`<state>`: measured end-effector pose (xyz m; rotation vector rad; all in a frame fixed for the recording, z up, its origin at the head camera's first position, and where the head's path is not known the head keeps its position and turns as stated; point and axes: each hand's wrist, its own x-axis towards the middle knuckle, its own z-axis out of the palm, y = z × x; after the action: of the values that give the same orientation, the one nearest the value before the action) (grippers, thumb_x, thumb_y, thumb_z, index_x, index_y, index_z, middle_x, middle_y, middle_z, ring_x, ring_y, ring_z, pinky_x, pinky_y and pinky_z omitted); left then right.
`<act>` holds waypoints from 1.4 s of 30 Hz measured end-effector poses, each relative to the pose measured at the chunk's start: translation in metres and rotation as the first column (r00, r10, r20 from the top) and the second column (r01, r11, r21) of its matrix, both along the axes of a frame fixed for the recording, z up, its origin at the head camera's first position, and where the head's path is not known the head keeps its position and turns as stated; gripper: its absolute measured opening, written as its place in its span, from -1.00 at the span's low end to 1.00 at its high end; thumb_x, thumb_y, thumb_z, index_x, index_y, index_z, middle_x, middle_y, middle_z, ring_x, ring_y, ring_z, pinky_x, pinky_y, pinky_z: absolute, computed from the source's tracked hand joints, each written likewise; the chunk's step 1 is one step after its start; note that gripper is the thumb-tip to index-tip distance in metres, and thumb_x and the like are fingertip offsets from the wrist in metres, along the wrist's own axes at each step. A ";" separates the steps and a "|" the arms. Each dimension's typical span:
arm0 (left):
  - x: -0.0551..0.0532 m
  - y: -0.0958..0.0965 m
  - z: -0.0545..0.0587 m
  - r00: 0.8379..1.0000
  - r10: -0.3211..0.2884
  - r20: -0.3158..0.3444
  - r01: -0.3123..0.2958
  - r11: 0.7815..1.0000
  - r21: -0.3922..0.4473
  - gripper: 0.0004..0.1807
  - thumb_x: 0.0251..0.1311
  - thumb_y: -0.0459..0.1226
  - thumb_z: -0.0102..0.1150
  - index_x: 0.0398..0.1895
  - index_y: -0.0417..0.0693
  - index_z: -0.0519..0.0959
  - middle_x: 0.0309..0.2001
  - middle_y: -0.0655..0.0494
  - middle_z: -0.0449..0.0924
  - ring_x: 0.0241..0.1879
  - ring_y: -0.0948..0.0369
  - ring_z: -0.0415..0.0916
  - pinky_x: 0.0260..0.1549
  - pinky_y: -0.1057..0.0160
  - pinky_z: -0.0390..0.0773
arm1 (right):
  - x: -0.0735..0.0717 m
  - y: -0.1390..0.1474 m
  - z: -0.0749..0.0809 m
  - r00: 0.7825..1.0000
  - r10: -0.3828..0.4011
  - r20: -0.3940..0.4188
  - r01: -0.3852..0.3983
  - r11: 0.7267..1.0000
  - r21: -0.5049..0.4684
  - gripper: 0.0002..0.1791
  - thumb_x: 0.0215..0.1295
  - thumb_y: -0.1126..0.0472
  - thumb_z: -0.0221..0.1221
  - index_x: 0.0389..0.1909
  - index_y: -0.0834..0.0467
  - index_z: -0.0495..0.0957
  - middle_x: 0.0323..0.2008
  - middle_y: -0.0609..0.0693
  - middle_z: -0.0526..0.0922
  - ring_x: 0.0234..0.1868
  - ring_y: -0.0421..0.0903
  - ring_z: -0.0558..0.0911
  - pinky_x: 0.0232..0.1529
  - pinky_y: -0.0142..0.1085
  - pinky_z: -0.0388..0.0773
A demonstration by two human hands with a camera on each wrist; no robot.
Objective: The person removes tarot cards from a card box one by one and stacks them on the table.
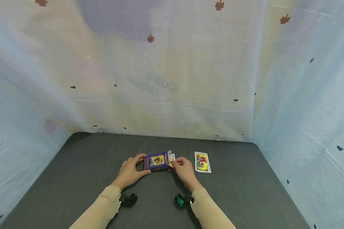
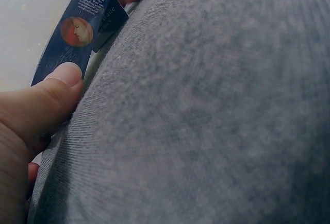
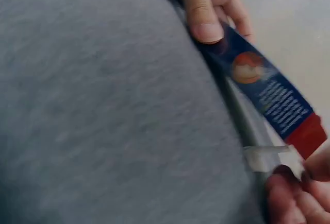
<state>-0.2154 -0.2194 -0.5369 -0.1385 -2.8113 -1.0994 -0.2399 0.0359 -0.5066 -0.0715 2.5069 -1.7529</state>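
A blue tarot card box (image 1: 156,161) with a yellow picture lies on the dark table, its open end and loose flaps facing right. My left hand (image 1: 131,171) grips its left end, thumb on the near side and fingers at the far side. In the left wrist view that thumb presses the box's blue side panel (image 2: 77,31), which bears a round face picture. A few white-edged cards (image 1: 171,157) stick out of the open end, and my right hand (image 1: 186,173) pinches them. The right wrist view shows the box (image 3: 281,100) with its red flap by the right fingertips.
To the right of the right hand lies a small, slightly fanned stack of cards (image 1: 202,162), with a colourful red and yellow picture on top. A dark grey cloth covers the table (image 1: 246,190). Pale plastic sheeting (image 1: 172,95) hangs behind and on both sides.
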 end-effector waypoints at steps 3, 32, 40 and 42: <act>0.000 0.000 -0.001 1.000 0.007 0.001 -0.007 1.000 -0.002 -0.15 -0.09 0.26 0.37 0.33 0.34 0.35 0.18 0.22 0.52 0.09 0.07 0.35 0.06 -0.16 0.26 | -0.001 0.001 -0.001 0.996 -0.086 0.036 0.089 0.993 -0.076 -0.79 0.42 0.17 0.06 -0.13 0.25 0.50 -0.34 0.04 0.66 -0.37 -0.10 0.63 -0.35 -0.30 0.56; -0.001 0.000 -0.003 1.000 0.003 -0.019 -0.003 1.000 0.012 -0.15 -0.10 0.26 0.39 0.32 0.35 0.36 0.15 0.27 0.53 0.06 0.10 0.36 0.07 -0.15 0.26 | 0.007 0.030 0.013 0.994 0.106 -0.019 -0.107 0.993 -0.051 -0.30 0.30 0.28 0.17 0.41 0.08 0.11 -0.33 0.11 0.61 -0.42 -0.10 0.52 -0.40 -0.27 0.50; -0.001 -0.002 -0.006 1.000 -0.001 -0.009 0.001 1.000 0.009 -0.13 -0.10 0.29 0.35 0.34 0.33 0.35 0.16 0.26 0.53 0.06 0.10 0.36 0.05 -0.15 0.28 | 0.003 0.040 0.018 0.957 0.271 -0.107 -0.249 0.952 0.179 -0.31 0.32 0.29 0.13 0.44 -0.02 0.15 -0.09 0.09 0.55 -0.34 -0.10 0.53 -0.43 -0.26 0.49; -0.001 -0.002 -0.005 1.000 0.001 -0.006 -0.001 1.000 0.013 -0.14 -0.09 0.28 0.36 0.34 0.34 0.34 0.15 0.27 0.52 0.06 0.10 0.36 0.05 -0.14 0.27 | 0.001 0.041 0.019 0.957 0.268 -0.107 -0.242 0.947 0.210 -0.39 0.34 0.25 0.14 0.39 0.03 0.23 -0.06 0.08 0.54 -0.29 -0.10 0.53 -0.38 -0.24 0.49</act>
<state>-0.2162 -0.2216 -0.5419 -0.1386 -2.7982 -1.1151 -0.2390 0.0765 -0.4873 -0.4944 2.6049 -1.4408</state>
